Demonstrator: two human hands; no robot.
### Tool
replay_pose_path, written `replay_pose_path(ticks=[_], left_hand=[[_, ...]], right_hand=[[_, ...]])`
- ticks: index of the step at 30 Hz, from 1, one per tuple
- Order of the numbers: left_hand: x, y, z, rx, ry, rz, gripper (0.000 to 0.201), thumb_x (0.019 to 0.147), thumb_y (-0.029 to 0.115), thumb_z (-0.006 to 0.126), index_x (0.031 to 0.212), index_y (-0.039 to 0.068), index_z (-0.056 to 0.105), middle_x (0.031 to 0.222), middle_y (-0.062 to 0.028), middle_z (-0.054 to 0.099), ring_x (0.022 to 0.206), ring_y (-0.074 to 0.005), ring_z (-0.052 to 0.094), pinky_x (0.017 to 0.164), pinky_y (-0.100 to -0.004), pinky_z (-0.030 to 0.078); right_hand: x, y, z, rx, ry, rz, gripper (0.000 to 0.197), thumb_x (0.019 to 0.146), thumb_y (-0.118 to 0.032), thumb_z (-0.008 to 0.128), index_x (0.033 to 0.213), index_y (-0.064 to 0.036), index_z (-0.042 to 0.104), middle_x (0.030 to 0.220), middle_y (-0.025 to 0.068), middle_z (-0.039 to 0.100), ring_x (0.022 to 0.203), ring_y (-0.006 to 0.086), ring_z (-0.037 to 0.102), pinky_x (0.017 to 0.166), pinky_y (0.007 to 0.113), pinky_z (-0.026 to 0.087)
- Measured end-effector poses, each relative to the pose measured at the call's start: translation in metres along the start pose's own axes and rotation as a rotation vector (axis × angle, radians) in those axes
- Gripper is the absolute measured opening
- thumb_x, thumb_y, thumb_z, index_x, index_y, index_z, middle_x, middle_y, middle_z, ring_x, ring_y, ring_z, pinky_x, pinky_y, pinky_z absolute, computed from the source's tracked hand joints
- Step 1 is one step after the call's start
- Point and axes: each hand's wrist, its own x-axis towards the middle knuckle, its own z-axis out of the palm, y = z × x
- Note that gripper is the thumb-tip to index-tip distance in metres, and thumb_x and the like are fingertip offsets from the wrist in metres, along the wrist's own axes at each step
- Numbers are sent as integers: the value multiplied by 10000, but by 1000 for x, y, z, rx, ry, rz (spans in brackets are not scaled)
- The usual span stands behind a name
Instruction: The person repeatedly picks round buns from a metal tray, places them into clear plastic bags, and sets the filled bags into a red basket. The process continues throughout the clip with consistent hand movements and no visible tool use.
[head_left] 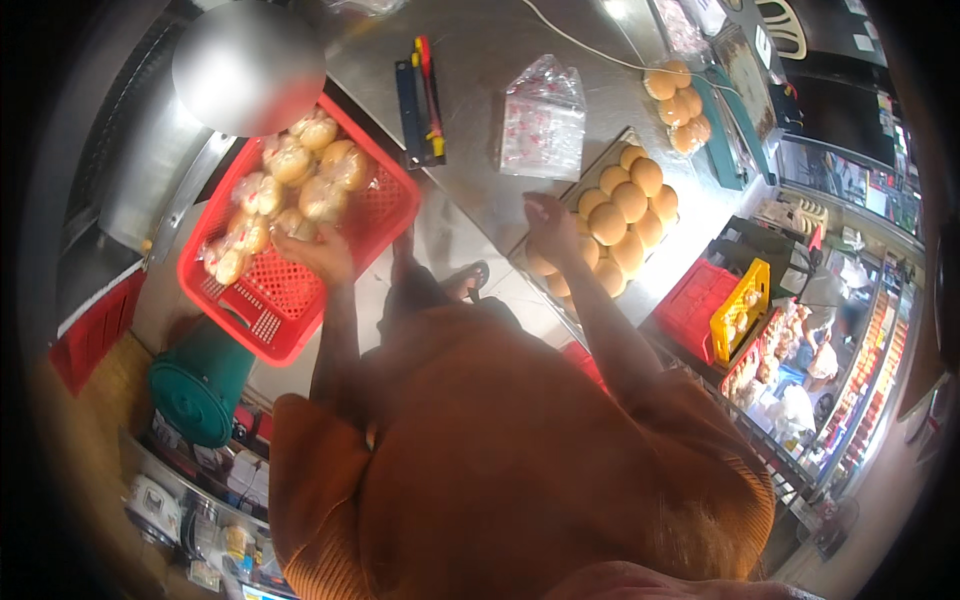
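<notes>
A red plastic basket (268, 340) on my left holds several pale buns in clear bags (287, 160). My left hand (318, 256) reaches over its near part, fingers stretched out and touching or just beside the bagged buns. On my right, a dark tray (517, 262) carries rows of golden-brown unwrapped buns (628, 202). My right hand (550, 228) is at the tray's left edge, fingers curled; what they hold, if anything, is hidden. Just beyond this hand a stack of clear bags with pink print (543, 125) lies on the metal table (465, 110).
A dark blue strip (407, 108) and a red-and-yellow tool (432, 95) lie on the table. More bagged buns (678, 105) rest at its far right. A green lidded bin (203, 385) stands below the basket. Red and yellow crates (741, 310) are on the right. A blurred patch covers the upper left.
</notes>
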Motion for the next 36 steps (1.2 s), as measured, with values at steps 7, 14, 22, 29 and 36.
replay_pose_path(ticks=[7,14,22,29,36], left_hand=[[-88,165,109,-371,-993,442,483,959,94,718,1428,67,608,1446,-171,606,1384,-386,561,1185,-519,421],[-87,177,236,-146,-813,641,291,948,162,760,1233,119,725,1201,-124,682,1150,-323,648,1025,-500,484],[-83,172,213,-154,-949,851,462,1017,272,708,1470,213,638,1500,-137,558,1204,-299,674,1177,-565,386],[-99,170,215,202,-981,960,572,1075,403,616,1633,358,494,1817,-135,163,1372,-286,630,1295,-672,207],[-102,186,202,181,-1029,838,700,1043,391,665,1687,276,416,1796,-223,155,1618,-364,303,1282,-695,204]], right_hand=[[64,55,14,-459,254,-284,520,964,-158,662,1484,-164,646,1550,102,576,1424,360,539,1164,523,474],[76,65,13,-562,296,-440,519,947,-190,706,1463,-203,648,1493,60,609,1355,325,583,1122,510,495],[81,63,1,-448,232,-346,248,968,-173,666,1196,-167,763,1156,45,755,1098,294,717,927,446,603],[42,45,-12,-362,281,-296,224,867,-347,837,878,-134,768,906,75,750,946,330,699,843,465,569],[-95,29,-65,155,210,-46,210,900,-290,864,882,-89,807,893,93,745,866,292,694,805,431,549]])
